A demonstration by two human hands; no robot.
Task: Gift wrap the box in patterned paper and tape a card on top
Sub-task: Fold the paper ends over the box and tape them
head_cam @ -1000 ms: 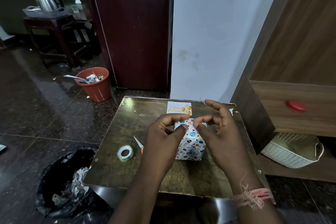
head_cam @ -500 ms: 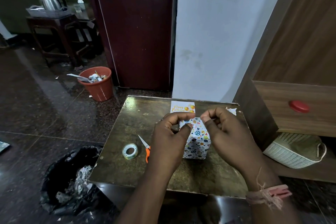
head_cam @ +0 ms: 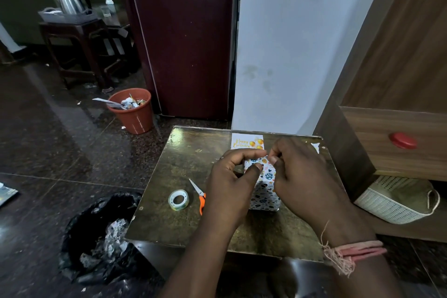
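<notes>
The wrapped box (head_cam: 264, 186) stands mid-table (head_cam: 188, 167), card (head_cam: 246, 143) lying just behind, untaped; the right hand (head_cam: 304, 176) has curled tighter over the top since a second ago, folding looks nearly done; left hand (head_cam: 232, 181) pinches the upper paper edge; right fingertips meet there, grip unclear.

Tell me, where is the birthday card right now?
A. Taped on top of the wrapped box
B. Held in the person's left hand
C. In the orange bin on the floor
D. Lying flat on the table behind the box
D: the card lies flat near the table's far edge, behind the wrapped box, while the left hand and right hand work at the box's top.
</notes>
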